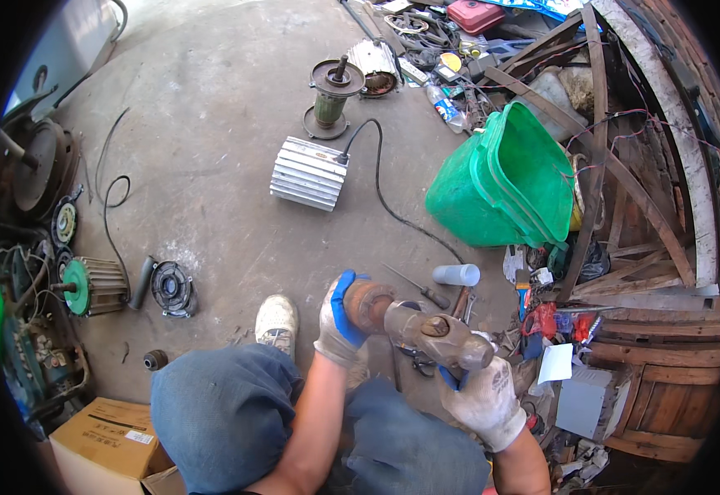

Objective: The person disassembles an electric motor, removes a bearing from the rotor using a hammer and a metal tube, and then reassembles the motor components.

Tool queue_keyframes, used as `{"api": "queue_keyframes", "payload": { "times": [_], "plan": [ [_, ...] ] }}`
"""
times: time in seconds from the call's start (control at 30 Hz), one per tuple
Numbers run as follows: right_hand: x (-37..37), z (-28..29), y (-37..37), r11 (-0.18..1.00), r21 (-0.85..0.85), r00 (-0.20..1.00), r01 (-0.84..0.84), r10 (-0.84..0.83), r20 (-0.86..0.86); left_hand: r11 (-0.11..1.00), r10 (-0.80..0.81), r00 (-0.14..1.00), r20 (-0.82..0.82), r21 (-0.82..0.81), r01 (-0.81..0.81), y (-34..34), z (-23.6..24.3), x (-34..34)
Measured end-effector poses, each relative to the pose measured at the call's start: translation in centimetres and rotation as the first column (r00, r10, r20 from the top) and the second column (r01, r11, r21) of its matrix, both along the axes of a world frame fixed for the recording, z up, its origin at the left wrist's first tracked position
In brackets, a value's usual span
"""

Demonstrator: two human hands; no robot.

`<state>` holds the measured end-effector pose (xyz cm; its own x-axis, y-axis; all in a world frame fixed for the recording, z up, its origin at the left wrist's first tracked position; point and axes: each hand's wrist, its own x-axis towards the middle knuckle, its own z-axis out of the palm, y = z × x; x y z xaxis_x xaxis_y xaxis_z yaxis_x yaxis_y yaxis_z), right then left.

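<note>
My gloved left hand (335,326) grips a rusty round metal part (370,304) above my knees. My gloved right hand (479,394) is closed on a heavy hammer (459,342), whose head lies over the rusty part's right side. The two seem to meet, though contact is unclear. Behind them on the floor lie a screwdriver (430,294) and a translucent cylindrical container (456,275).
A finned motor housing (308,173) with a cable and an upright motor piece (329,107) lie ahead. A green bin (483,190) and wooden frames (599,124) are rightward. Motor parts (96,285) and a cardboard box (104,437) sit leftward.
</note>
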<state>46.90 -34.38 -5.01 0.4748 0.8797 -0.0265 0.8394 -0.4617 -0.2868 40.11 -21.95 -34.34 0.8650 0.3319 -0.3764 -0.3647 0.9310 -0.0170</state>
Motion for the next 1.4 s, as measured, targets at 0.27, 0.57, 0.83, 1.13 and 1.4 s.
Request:
{"api": "queue_keyframes", "payload": {
  "times": [0.27, 0.57, 0.83, 1.13, 1.4],
  "plan": [
    [0.0, 9.5, -2.8, 0.835, 0.412, 0.895, 0.365, -0.437, 0.093, 0.963, 0.008, 0.999, 0.048, -0.271, 0.005, 0.6, 1.7, -0.4],
    [0.4, -1.4, -0.2, 0.947, -0.279, 0.942, 0.161, -0.232, -0.243, 0.963, -0.001, 0.995, 0.097, -0.27, 0.028, 0.2, 0.5, -0.2],
    [-0.7, 10.4, -2.3, 0.6, 0.382, 0.708, 0.703, -0.641, -0.295, 0.962, 0.056, 0.997, 0.059, -0.269, -0.038, 1.9, 1.7, -1.2],
    [-0.3, -1.0, 1.5, 0.975, -0.062, 0.94, 0.213, -0.222, -0.261, 0.964, 0.027, 0.997, 0.074, -0.266, -0.007, 0.4, 0.2, -0.7],
    [1.3, 6.9, -3.1, 0.739, 0.649, 0.95, 0.181, -0.302, 0.078, 0.971, 0.031, 0.999, 0.021, -0.239, -0.025, 2.6, 2.2, -1.2]
  ]
}}
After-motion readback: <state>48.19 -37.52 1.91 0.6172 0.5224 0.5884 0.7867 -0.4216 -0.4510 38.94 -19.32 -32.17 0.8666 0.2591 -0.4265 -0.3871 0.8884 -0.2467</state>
